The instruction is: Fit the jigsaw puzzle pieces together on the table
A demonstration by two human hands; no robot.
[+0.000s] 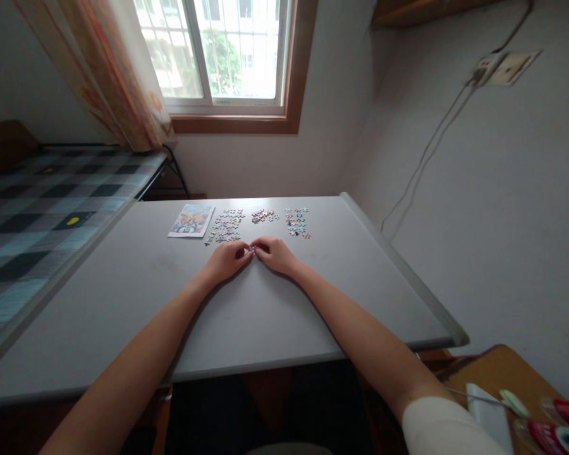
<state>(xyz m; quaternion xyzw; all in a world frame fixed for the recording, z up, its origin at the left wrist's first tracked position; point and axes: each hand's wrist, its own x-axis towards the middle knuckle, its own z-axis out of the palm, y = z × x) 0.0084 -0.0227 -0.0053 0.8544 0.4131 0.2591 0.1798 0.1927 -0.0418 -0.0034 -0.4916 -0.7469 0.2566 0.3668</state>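
My left hand [230,258] and my right hand [272,253] meet near the middle of the white table, fingertips pinched together. Between them is a small jigsaw piece [253,251], mostly covered by the fingers; whether it is one piece or two joined I cannot make out. Just beyond my left hand lie rows of loose jigsaw pieces [227,226]. A small heap of pieces [264,216] sits beyond both hands, and another spread group [296,222] lies to its right. Left of the rows is a colourful picture sheet [192,220], flat on the table.
The white table [284,322] reaches toward the wall under a window [222,57]. A bed with a checked cover [71,189] stands at the left. At the lower right, a wooden stool or chair [507,366] holds a white device and bottles. A cable [422,164] hangs along the right wall.
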